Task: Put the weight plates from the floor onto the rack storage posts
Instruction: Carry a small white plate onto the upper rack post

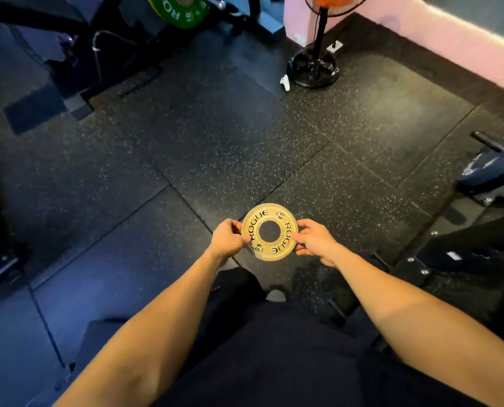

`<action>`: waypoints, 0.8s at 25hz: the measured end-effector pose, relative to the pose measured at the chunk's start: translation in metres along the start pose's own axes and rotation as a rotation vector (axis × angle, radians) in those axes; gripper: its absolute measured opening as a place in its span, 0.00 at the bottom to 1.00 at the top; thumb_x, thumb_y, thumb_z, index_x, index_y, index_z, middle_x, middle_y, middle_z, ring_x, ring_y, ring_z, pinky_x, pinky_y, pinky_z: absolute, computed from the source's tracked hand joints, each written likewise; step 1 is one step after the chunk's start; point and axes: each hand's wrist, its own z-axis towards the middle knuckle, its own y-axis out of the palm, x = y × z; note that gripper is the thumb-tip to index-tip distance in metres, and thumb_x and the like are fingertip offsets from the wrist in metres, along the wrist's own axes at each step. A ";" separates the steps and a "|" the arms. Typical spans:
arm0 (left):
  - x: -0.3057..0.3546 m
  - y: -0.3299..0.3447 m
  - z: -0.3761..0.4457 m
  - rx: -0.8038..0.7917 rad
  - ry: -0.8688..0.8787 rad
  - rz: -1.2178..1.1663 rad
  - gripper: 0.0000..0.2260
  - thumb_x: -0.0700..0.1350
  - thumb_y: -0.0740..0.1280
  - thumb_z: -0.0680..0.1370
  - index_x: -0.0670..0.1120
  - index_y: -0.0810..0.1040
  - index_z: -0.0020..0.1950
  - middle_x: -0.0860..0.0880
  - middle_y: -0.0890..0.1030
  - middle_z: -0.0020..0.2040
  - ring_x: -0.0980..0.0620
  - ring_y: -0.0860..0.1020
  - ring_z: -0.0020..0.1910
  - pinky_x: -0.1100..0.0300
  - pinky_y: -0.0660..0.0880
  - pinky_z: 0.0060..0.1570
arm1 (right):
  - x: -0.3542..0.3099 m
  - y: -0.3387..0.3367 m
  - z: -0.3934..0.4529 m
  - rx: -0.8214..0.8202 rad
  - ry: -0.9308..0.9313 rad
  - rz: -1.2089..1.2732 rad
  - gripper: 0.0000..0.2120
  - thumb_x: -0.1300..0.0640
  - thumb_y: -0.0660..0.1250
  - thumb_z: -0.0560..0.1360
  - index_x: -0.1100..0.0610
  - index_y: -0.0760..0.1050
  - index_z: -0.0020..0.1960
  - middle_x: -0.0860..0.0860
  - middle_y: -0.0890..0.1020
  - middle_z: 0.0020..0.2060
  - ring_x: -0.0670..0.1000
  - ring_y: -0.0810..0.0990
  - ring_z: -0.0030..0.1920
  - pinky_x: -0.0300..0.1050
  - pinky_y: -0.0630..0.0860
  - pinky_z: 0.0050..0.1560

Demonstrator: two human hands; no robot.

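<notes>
Nearest: dark trousers, soft and matte, filling the bottom of the view, two bare forearms reaching forward over them. One grey shoe toe (275, 295) just past the trouser edge.

Between the hands: small change plate (269, 231), a flat pale-gold disc with a round centre hole, smooth face, black "ROGUE" lettering twice around the ring and small "0.5" marks. Held face-up above the floor, clear of it, roughly level. Left hand (226, 239) pinching the plate's left rim, thumb on the top face, fingers curled beneath. Right hand (315, 240) pinching the right rim the same way, thumb on top near the lettering. Plate squarely between both hands, touching both.

Below and beyond: rubber floor tiles (204, 136), black with pale speckles, coarse-grained, divided by straight seams.

Right: black steel frame base (456, 254) with bolt heads, and above it a dark padded bench end (497, 163).

Farther: round black fan base (314, 69) with an upright pole, a small white object just beside it.

Farthest, upper left: green bumper plate (183, 10), glossy, lettered "ROGUE", on a steel bar sleeve amid dark equipment. Pink wall (450, 39) along the upper right.
</notes>
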 end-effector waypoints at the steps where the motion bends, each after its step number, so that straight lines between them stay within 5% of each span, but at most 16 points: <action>1: 0.018 -0.001 0.024 -0.012 0.005 0.005 0.13 0.34 0.74 0.69 0.45 0.72 0.44 0.46 0.79 0.41 0.50 0.77 0.39 0.54 0.75 0.41 | -0.018 -0.008 0.017 0.007 0.008 0.005 0.17 0.62 0.66 0.77 0.57 0.69 0.64 0.54 0.78 0.39 0.48 0.77 0.34 0.39 0.78 0.32; 4: 0.070 -0.003 0.098 -0.057 0.024 0.017 0.12 0.34 0.73 0.70 0.46 0.72 0.42 0.46 0.79 0.41 0.51 0.76 0.38 0.58 0.74 0.38 | -0.065 -0.034 0.072 0.052 0.035 0.037 0.17 0.61 0.66 0.77 0.57 0.69 0.64 0.56 0.78 0.42 0.49 0.78 0.35 0.41 0.78 0.34; 13: 0.268 -0.010 0.338 -0.263 0.111 0.126 0.15 0.33 0.72 0.66 0.42 0.74 0.48 0.40 0.81 0.47 0.45 0.78 0.45 0.47 0.76 0.46 | -0.237 -0.123 0.226 0.208 0.020 0.263 0.20 0.59 0.67 0.77 0.59 0.67 0.66 0.59 0.78 0.50 0.52 0.80 0.41 0.46 0.78 0.43; 17: 0.357 0.003 0.407 -0.378 0.195 0.224 0.13 0.34 0.71 0.70 0.41 0.74 0.52 0.43 0.80 0.45 0.49 0.78 0.42 0.60 0.74 0.37 | -0.296 -0.171 0.271 0.276 0.022 0.346 0.19 0.60 0.66 0.77 0.60 0.67 0.66 0.60 0.76 0.53 0.54 0.80 0.41 0.47 0.77 0.44; 20: 0.418 0.022 0.470 -0.395 0.254 0.331 0.12 0.36 0.72 0.72 0.40 0.75 0.54 0.43 0.81 0.48 0.49 0.78 0.45 0.58 0.73 0.43 | -0.331 -0.211 0.321 0.334 0.026 0.391 0.18 0.61 0.66 0.77 0.60 0.68 0.66 0.60 0.75 0.53 0.54 0.79 0.40 0.47 0.77 0.42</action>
